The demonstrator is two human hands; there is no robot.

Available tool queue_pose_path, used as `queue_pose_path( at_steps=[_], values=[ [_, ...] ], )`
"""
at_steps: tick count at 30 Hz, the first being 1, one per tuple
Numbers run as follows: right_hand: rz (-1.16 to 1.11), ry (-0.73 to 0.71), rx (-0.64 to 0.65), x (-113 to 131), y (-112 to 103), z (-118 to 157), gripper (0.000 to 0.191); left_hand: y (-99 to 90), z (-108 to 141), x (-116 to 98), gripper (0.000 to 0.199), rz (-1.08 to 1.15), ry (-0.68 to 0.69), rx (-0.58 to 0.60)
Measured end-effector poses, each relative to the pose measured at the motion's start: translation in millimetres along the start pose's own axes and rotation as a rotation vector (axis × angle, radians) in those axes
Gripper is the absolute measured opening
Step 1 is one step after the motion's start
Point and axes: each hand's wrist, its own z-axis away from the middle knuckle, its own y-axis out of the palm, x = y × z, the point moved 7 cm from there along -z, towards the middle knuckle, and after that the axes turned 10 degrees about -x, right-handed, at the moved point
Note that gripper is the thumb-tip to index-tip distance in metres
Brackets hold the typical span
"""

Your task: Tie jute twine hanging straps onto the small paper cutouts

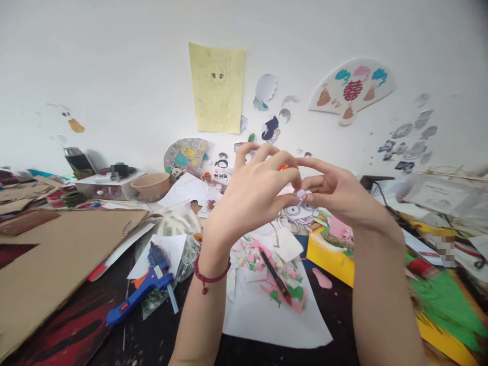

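Note:
Both my hands are raised over the middle of the cluttered table, close together. My left hand (263, 178), with a dark red cord bracelet (212, 279) on its wrist, curves over with thumb and forefinger at the left upper edge of a paper cutout (301, 216). My right hand (335, 195) pinches the cutout's top right between thumb and fingers. A cartoon figure with big round glasses is drawn on the white cutout. Below lies a white paper sheet (278, 330), strewn with pink and green paper scraps (299, 294) and a black and red pen (275, 276).
A blue hot glue gun (143, 295) lies left of my left forearm, beside a large cardboard sheet (57, 264). A yellow box (330, 259) and green paper (446, 305) are at the right. A wooden bowl (151, 186) stands near the wall, where drawings hang.

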Motion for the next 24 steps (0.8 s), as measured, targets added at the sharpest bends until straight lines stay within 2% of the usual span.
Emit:
queue_pose_path(
  at_steps=[3,7,12,15,21,24],
  values=[
    [0.012,0.014,0.022,0.6,2.3,0.4,0.073,6.2,-0.7,6.5,0.009,0.037,-0.044,0.042],
    [0.035,0.011,0.041,2.2,5.9,0.7,0.07,10.3,-2.3,16.0,0.008,0.161,-0.069,0.007],
    [0.023,0.018,0.026,1.0,5.0,0.3,0.07,18.6,-4.5,30.4,0.013,0.573,-0.157,-0.075],
    [0.029,0.032,0.033,-1.0,4.8,-1.4,0.071,26.9,-4.6,37.4,0.013,0.766,-0.239,-0.076],
    [0.063,0.067,0.049,-6.7,2.8,-3.6,0.08,40.5,-2.5,45.5,0.024,0.889,-0.336,-0.036],
    [0.095,0.084,0.046,-11.4,2.6,-5.3,0.072,46.1,-1.5,48.8,0.03,0.911,-0.37,-0.019]
  ],
)
